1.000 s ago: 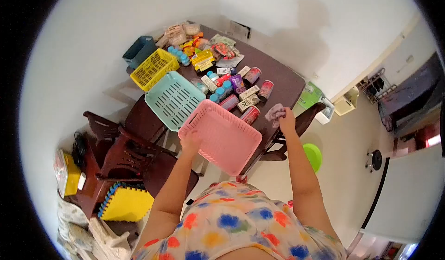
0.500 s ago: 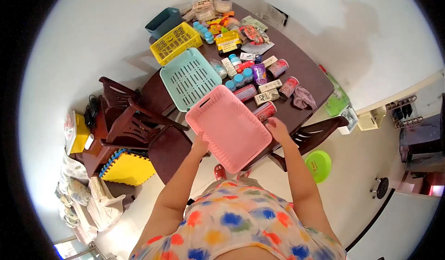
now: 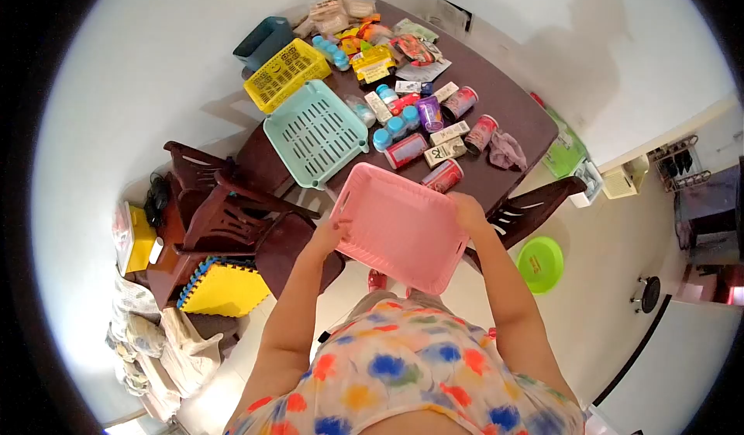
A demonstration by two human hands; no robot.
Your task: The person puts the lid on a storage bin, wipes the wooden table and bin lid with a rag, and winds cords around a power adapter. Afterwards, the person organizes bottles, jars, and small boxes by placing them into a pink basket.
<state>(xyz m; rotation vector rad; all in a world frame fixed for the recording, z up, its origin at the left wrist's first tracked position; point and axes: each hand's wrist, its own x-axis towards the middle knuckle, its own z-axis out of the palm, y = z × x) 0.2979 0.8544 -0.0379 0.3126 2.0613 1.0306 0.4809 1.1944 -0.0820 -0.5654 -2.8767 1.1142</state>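
A pink plastic basket [image 3: 403, 229] is held between my two hands at the near edge of the table. My left hand [image 3: 332, 235] grips its left side, fingers over the rim. On the right, my right hand [image 3: 465, 214] is closed on the opposite rim, its fingers partly hidden. Just beyond the basket lie a red can [image 3: 443, 176], another red can [image 3: 406, 151] and a white carton [image 3: 445, 153]. A mint-green slotted basket [image 3: 316, 134] rests at the table's left edge, behind the pink one.
A yellow basket [image 3: 287, 75] and a dark teal bin [image 3: 263, 43] stand at the far left of the table [image 3: 508, 98]. Snack packets [image 3: 373, 64] and blue-capped bottles [image 3: 397, 128] lie across it. Chairs [image 3: 535, 210] flank me; a green basin [image 3: 540, 265] sits on the floor.
The pink basket has turned and shifted right, away from the mint-green basket, with both hands still on it. The view has moved slightly.
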